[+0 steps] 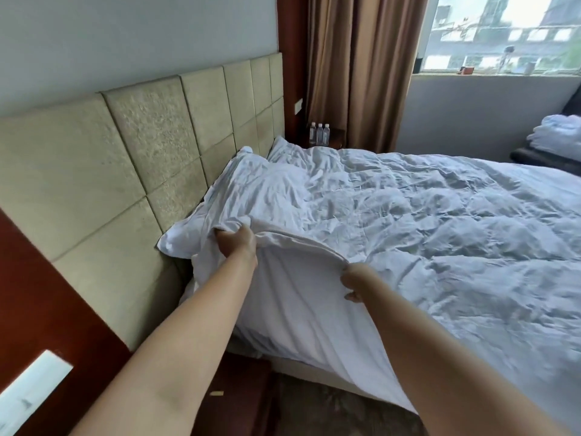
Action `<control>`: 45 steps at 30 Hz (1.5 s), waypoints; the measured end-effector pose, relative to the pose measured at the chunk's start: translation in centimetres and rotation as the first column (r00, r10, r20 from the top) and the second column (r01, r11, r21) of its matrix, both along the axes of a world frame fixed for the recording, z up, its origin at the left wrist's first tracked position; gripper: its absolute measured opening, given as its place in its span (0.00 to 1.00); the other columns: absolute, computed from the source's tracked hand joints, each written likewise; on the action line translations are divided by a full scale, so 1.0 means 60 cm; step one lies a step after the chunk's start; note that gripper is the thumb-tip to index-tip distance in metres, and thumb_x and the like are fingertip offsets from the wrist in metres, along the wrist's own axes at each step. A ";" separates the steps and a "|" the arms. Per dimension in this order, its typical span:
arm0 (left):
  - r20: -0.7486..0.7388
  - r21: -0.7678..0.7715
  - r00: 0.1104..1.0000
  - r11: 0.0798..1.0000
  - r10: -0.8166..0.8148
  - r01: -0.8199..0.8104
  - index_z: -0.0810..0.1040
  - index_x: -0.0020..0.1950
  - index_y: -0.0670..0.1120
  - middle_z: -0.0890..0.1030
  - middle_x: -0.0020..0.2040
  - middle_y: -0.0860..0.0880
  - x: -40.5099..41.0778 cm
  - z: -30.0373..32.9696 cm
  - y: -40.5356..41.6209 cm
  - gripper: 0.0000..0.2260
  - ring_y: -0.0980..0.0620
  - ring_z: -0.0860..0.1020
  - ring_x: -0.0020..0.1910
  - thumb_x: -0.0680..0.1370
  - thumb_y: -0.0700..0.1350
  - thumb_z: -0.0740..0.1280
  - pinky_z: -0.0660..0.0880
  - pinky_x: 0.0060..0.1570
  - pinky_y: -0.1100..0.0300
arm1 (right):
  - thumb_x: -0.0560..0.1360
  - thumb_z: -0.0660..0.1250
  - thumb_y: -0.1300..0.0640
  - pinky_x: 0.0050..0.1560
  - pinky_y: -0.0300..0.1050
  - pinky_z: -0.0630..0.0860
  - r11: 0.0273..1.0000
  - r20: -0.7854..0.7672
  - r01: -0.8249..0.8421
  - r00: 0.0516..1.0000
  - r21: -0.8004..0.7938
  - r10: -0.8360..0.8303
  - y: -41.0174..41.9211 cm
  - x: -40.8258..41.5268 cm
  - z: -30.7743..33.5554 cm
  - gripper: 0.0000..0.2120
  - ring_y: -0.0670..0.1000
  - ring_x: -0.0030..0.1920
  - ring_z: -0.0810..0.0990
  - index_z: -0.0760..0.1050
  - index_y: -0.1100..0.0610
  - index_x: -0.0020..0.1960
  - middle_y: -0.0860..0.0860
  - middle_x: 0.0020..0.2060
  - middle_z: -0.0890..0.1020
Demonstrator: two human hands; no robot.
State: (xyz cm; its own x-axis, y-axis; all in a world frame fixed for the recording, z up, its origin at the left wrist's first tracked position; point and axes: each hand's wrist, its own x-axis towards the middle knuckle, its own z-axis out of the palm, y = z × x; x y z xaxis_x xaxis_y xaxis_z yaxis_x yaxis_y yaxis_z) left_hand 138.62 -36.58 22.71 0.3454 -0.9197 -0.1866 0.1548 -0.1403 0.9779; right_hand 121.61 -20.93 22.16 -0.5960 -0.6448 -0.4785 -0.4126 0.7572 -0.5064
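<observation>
Head view shows bed-making at the straightening step: the left hand (236, 243) and the right hand (354, 282) both grip the near edge of the white duvet (424, 221), which lies rumpled across the bed with its side hanging toward the floor. Left fingers curl into a bunched fold just beside the pillow (248, 184), which rests against the headboard (141, 146). Right fingers pinch the hem further right. Next, I judge, the edge wants lifting and drawing taut toward the headboard, both hands moving together so the wrinkles shake out evenly without dragging the pillow.
</observation>
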 end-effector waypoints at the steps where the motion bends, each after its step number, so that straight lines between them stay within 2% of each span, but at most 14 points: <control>1: -0.002 -0.005 1.000 1.000 0.023 -0.023 0.71 0.57 0.48 0.79 0.57 0.46 -0.019 0.011 -0.013 0.15 0.47 0.80 0.54 0.72 0.47 0.67 0.78 0.56 0.50 | 0.75 0.62 0.64 0.39 0.36 0.76 0.998 -0.004 0.018 1.000 -0.066 -0.018 -0.029 -0.026 0.018 0.11 0.53 0.48 0.83 0.74 0.63 0.57 0.57 0.52 0.82; 2: 0.005 0.002 0.999 0.999 0.035 -0.035 0.72 0.60 0.46 0.78 0.59 0.45 -0.035 0.020 -0.032 0.16 0.46 0.79 0.57 0.73 0.45 0.66 0.77 0.58 0.52 | 0.75 0.62 0.65 0.35 0.36 0.76 0.989 -0.021 0.054 0.998 -0.134 -0.058 -0.056 -0.049 0.038 0.08 0.53 0.41 0.83 0.74 0.63 0.53 0.58 0.47 0.83; 3: 0.022 0.001 0.999 1.000 0.026 -0.026 0.72 0.61 0.43 0.78 0.58 0.45 -0.049 0.032 -0.049 0.17 0.46 0.78 0.57 0.73 0.43 0.66 0.75 0.59 0.53 | 0.75 0.61 0.63 0.38 0.39 0.78 0.978 -0.038 0.075 0.996 -0.195 -0.084 -0.083 -0.071 0.057 0.07 0.55 0.42 0.84 0.74 0.63 0.52 0.59 0.46 0.83; 5: 0.066 -0.012 0.997 0.999 -0.043 0.043 0.73 0.54 0.43 0.78 0.51 0.46 -0.071 0.053 -0.090 0.12 0.45 0.78 0.55 0.70 0.40 0.65 0.74 0.58 0.50 | 0.76 0.59 0.60 0.53 0.45 0.76 0.956 -0.116 0.066 0.988 -0.287 -0.103 -0.138 -0.106 0.090 0.13 0.59 0.55 0.80 0.75 0.63 0.57 0.61 0.54 0.81; 7: 0.123 -0.059 0.992 0.998 -0.023 0.030 0.72 0.56 0.42 0.77 0.54 0.44 -0.092 0.076 -0.132 0.14 0.45 0.78 0.56 0.71 0.34 0.61 0.75 0.60 0.47 | 0.76 0.59 0.61 0.57 0.48 0.73 0.937 -0.203 0.033 0.973 -0.348 -0.110 -0.189 -0.131 0.116 0.15 0.61 0.60 0.77 0.75 0.64 0.59 0.62 0.59 0.78; 11: 0.157 -0.123 0.985 0.991 0.073 -0.054 0.69 0.52 0.53 0.71 0.56 0.52 -0.132 0.117 -0.200 0.18 0.53 0.71 0.56 0.74 0.30 0.55 0.68 0.66 0.56 | 0.76 0.56 0.63 0.52 0.47 0.73 0.886 -0.394 -0.134 0.917 -0.443 -0.059 -0.282 -0.172 0.138 0.13 0.62 0.57 0.77 0.72 0.64 0.59 0.63 0.55 0.79; 14: 0.223 -0.129 0.972 0.991 0.073 -0.045 0.62 0.72 0.51 0.69 0.64 0.53 -0.153 0.129 -0.266 0.27 0.51 0.70 0.62 0.74 0.33 0.56 0.66 0.68 0.53 | 0.76 0.55 0.65 0.50 0.48 0.74 0.852 -0.549 -0.292 0.836 -0.435 0.006 -0.358 -0.192 0.139 0.12 0.63 0.55 0.79 0.71 0.64 0.57 0.65 0.52 0.80; 16: 0.253 -0.118 0.966 0.992 0.061 -0.032 0.57 0.75 0.51 0.67 0.70 0.51 -0.171 0.122 -0.325 0.31 0.50 0.69 0.67 0.74 0.34 0.57 0.66 0.68 0.51 | 0.76 0.56 0.65 0.49 0.48 0.75 0.845 -0.627 -0.357 0.778 -0.398 0.033 -0.415 -0.209 0.134 0.10 0.62 0.54 0.80 0.71 0.63 0.56 0.64 0.51 0.81; 26: 0.292 -0.157 0.956 0.985 -0.026 0.075 0.59 0.74 0.47 0.69 0.70 0.45 -0.329 0.145 -0.631 0.28 0.46 0.70 0.67 0.75 0.37 0.61 0.66 0.69 0.51 | 0.76 0.55 0.66 0.51 0.49 0.74 0.850 -0.672 -0.324 0.739 -0.416 -0.047 -0.719 -0.362 0.168 0.11 0.63 0.55 0.79 0.70 0.64 0.56 0.64 0.51 0.81; 33: 0.393 -0.180 0.918 0.974 -0.057 0.137 0.56 0.76 0.48 0.66 0.73 0.47 -0.462 0.137 -0.800 0.27 0.48 0.67 0.70 0.79 0.41 0.61 0.63 0.69 0.58 | 0.75 0.55 0.66 0.51 0.51 0.73 0.843 -0.532 -0.149 0.827 -0.516 -0.179 -0.885 -0.486 0.146 0.11 0.66 0.53 0.78 0.71 0.65 0.56 0.67 0.51 0.79; 37: 0.430 -0.169 0.895 0.964 -0.116 0.206 0.52 0.78 0.48 0.62 0.76 0.46 -0.525 0.076 -0.871 0.28 0.49 0.64 0.73 0.80 0.41 0.59 0.59 0.70 0.60 | 0.75 0.55 0.66 0.52 0.51 0.74 0.883 -0.533 -0.163 0.839 -0.440 -0.111 -0.963 -0.551 0.068 0.13 0.65 0.55 0.78 0.69 0.65 0.58 0.67 0.51 0.79; 41: 0.486 0.093 0.779 0.909 -0.397 0.406 0.42 0.78 0.54 0.50 0.79 0.52 -0.565 -0.054 -0.894 0.31 0.48 0.58 0.75 0.82 0.48 0.58 0.57 0.71 0.55 | 0.76 0.55 0.64 0.61 0.50 0.68 0.936 -0.184 -0.106 0.982 -0.337 0.045 -1.016 -0.583 -0.078 0.21 0.62 0.65 0.70 0.64 0.61 0.68 0.66 0.61 0.73; 43: 0.489 0.259 0.688 0.842 -0.537 0.473 0.42 0.78 0.56 0.50 0.79 0.52 -0.572 -0.130 -0.891 0.32 0.47 0.57 0.76 0.80 0.50 0.59 0.59 0.72 0.51 | 0.74 0.58 0.65 0.69 0.48 0.63 0.936 -0.006 -0.189 0.981 -0.295 0.196 -1.024 -0.577 -0.158 0.33 0.57 0.73 0.61 0.51 0.56 0.77 0.59 0.73 0.62; 45: 0.495 0.390 0.606 0.782 -0.623 0.486 0.45 0.78 0.58 0.54 0.78 0.52 -0.572 -0.198 -0.886 0.37 0.46 0.58 0.75 0.72 0.52 0.59 0.59 0.72 0.46 | 0.73 0.59 0.67 0.73 0.42 0.55 0.915 0.081 -0.251 0.954 -0.317 0.290 -1.016 -0.565 -0.224 0.40 0.51 0.77 0.52 0.43 0.53 0.79 0.51 0.77 0.51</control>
